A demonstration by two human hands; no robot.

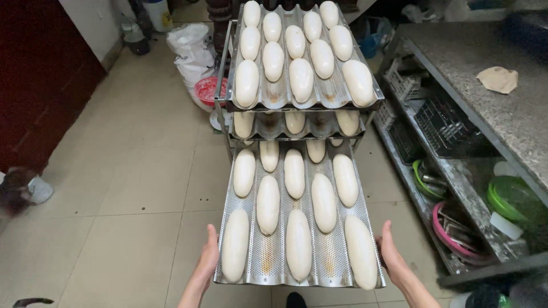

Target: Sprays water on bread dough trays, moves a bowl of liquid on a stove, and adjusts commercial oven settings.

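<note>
Left hand (206, 259) and right hand (391, 254) each clasp side edge of perforated tray (268, 259), half out of lowest visible rack (224, 102) slot. Risk — uneven grip tilts tray, raw dough loaves (298, 244) slide toward near edge, fall to floor (125, 188).

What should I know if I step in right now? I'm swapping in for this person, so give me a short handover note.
Left hand grips the left edge of the perforated tray; right hand grips its right edge. The tray carries rows of raw dough loaves and sits partly drawn out of the rack. Two loaded trays sit above it in the rack. This tray is not fully in; keep it level.
</note>
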